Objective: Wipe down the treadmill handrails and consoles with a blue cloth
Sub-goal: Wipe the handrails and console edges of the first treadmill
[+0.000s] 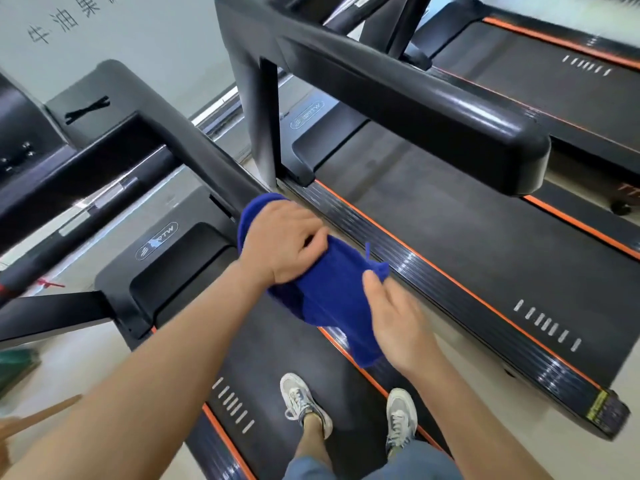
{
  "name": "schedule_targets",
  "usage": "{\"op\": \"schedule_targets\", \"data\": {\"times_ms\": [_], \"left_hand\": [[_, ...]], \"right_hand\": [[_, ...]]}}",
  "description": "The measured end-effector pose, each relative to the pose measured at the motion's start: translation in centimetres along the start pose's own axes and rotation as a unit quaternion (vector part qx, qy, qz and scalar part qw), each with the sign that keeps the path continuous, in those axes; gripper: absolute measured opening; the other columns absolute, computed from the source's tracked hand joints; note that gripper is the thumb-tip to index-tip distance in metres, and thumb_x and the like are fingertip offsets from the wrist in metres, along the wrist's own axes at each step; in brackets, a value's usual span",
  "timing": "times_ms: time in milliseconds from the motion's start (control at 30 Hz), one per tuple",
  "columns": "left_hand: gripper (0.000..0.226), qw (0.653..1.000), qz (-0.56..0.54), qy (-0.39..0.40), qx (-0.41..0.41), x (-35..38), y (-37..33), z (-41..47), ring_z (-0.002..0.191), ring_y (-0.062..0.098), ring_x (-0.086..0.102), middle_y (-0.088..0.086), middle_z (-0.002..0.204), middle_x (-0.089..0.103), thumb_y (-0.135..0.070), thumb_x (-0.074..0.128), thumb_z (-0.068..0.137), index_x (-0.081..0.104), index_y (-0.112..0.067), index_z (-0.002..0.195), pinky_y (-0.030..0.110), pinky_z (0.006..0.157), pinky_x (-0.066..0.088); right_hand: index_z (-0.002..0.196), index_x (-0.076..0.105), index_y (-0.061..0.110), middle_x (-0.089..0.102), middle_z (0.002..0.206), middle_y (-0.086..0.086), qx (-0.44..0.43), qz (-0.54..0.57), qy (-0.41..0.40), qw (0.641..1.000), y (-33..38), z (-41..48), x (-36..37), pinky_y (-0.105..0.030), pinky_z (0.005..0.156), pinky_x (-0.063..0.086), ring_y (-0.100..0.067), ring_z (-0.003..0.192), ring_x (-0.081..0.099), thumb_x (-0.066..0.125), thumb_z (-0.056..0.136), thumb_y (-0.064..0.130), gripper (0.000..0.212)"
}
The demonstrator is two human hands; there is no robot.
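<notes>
The blue cloth (332,289) is draped over the near end of the black right handrail (207,161) of the treadmill I stand on. My left hand (282,242) lies on top of the cloth, its fingers curled round the cloth and the rail end beneath. My right hand (394,323) holds the cloth's hanging lower edge, with the thumb on top near a loose corner. This treadmill's console (20,147) is at the far left, partly cut off.
The neighbouring treadmill's thick black handrail (433,112) and its upright post (266,123) stand close on the right, above its belt (450,216). My feet are on the belt (277,351) below. A wooden stick (45,414) and something green (17,368) sit at the lower left.
</notes>
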State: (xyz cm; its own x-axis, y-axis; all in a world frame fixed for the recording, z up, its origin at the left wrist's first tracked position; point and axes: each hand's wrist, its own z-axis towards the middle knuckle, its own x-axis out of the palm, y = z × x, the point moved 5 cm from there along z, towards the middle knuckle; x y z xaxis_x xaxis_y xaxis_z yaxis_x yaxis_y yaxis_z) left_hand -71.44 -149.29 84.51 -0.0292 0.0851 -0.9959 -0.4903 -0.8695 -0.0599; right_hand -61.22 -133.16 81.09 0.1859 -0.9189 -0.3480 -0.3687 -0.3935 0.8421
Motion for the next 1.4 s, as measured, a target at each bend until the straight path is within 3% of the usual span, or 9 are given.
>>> {"op": "schedule_targets", "data": {"times_ms": [100, 233, 367, 600, 833, 967, 1067, 1233, 1400], "left_hand": [[0.044, 0.997, 0.022, -0.019, -0.074, -0.5, -0.8, 0.3, 0.07, 0.024, 0.054, -0.002, 0.069, 0.065, -0.032, 0.029, 0.09, 0.058, -0.016, 0.062, 0.038, 0.074, 0.038], [0.029, 0.998, -0.029, -0.045, -0.023, 0.9, -8.4, -3.7, 0.086, 0.022, 0.057, -0.003, 0.081, 0.065, -0.028, 0.039, 0.091, 0.061, -0.02, 0.074, 0.038, 0.089, 0.036], [0.037, 0.995, -0.039, -0.009, 0.096, 0.8, -4.4, -2.4, 0.089, 0.021, 0.059, -0.004, 0.093, 0.068, -0.034, 0.034, 0.093, 0.067, -0.018, 0.091, 0.039, 0.088, 0.042], [0.06, 0.993, 0.082, 0.025, -0.08, -0.3, 12.6, 4.3, 0.069, 0.028, 0.053, 0.009, 0.073, 0.067, -0.043, 0.015, 0.082, 0.061, -0.006, 0.069, 0.041, 0.069, 0.042], [0.032, 0.996, 0.091, -0.017, -0.002, -0.5, 4.4, 1.1, 0.063, 0.031, 0.059, 0.007, 0.062, 0.064, -0.026, 0.041, 0.083, 0.059, -0.016, 0.058, 0.039, 0.066, 0.041], [0.033, 0.995, -0.002, -0.034, 0.091, 0.2, 1.6, -0.4, 0.071, 0.028, 0.058, 0.002, 0.07, 0.063, -0.031, 0.038, 0.093, 0.058, -0.02, 0.069, 0.039, 0.075, 0.041], [0.044, 0.989, 0.016, -0.025, 0.148, -0.4, 5.7, 1.4, 0.071, 0.029, 0.06, 0.003, 0.072, 0.067, -0.037, 0.032, 0.094, 0.064, -0.019, 0.07, 0.036, 0.068, 0.04], [0.063, 0.996, 0.089, -0.008, -0.003, -1.3, 19.2, 6.4, 0.076, 0.032, 0.056, 0.012, 0.077, 0.068, -0.039, 0.015, 0.086, 0.066, -0.008, 0.066, 0.037, 0.063, 0.037], [0.049, 0.995, 0.096, 0.027, 0.003, -2.0, 19.0, 6.7, 0.072, 0.031, 0.057, 0.011, 0.079, 0.068, -0.033, 0.029, 0.096, 0.06, -0.013, 0.063, 0.034, 0.063, 0.03]], "right_hand": [[0.108, 0.056, 0.014, 0.061, 0.104, -0.002, -0.072, -0.125, -0.043, 0.989, 1.4, -0.1, 0.6, -0.03, 0.08, 0.035, -0.022, 0.1, 0.054, 0.037, 0.099, 0.045, 0.037], [0.119, 0.056, 0.021, 0.063, 0.103, 0.009, -0.102, -0.001, -0.037, 0.994, 0.1, -1.2, 0.0, -0.015, 0.078, 0.038, -0.008, 0.098, 0.057, 0.042, 0.093, 0.031, 0.031], [0.091, 0.048, 0.034, 0.055, 0.079, 0.013, -0.1, -0.046, -0.027, 0.994, -0.1, -1.6, -0.1, -0.012, 0.065, 0.035, 0.0, 0.074, 0.052, 0.036, 0.092, 0.039, 0.013], [0.152, 0.015, 0.017, 0.038, 0.149, -0.003, -0.128, -0.339, -0.025, 0.932, 6.4, 2.6, 4.3, -0.04, 0.102, 0.036, -0.025, 0.128, 0.044, 0.028, 0.099, 0.051, 0.064], [0.129, 0.038, 0.027, 0.064, 0.11, -0.009, -0.177, -0.415, -0.043, 0.892, 8.9, 4.9, 4.8, -0.038, 0.066, 0.052, -0.034, 0.092, 0.065, 0.035, 0.098, 0.049, 0.038], [0.098, 0.056, 0.033, 0.065, 0.11, 0.001, 0.118, -0.364, 0.12, 0.916, 5.1, 2.2, 0.0, -0.039, 0.087, 0.045, -0.023, 0.101, 0.059, 0.025, 0.098, 0.054, 0.038], [0.077, 0.052, 0.02, 0.063, 0.102, -0.008, 0.146, -0.371, 0.046, 0.916, 7.1, 2.7, 0.5, -0.038, 0.075, 0.04, -0.027, 0.094, 0.057, 0.028, 0.098, 0.039, 0.037], [0.145, 0.034, 0.022, 0.055, 0.131, -0.007, -0.02, -0.44, -0.115, 0.89, 12.7, 6.1, 10.0, -0.042, 0.089, 0.045, -0.032, 0.11, 0.057, 0.009, 0.092, 0.047, 0.063], [0.112, 0.057, 0.014, 0.06, 0.117, -0.005, 0.032, -0.461, -0.089, 0.882, 14.1, 10.9, 10.2, -0.046, 0.102, 0.034, -0.026, 0.125, 0.046, 0.008, 0.092, 0.058, 0.068]]}}
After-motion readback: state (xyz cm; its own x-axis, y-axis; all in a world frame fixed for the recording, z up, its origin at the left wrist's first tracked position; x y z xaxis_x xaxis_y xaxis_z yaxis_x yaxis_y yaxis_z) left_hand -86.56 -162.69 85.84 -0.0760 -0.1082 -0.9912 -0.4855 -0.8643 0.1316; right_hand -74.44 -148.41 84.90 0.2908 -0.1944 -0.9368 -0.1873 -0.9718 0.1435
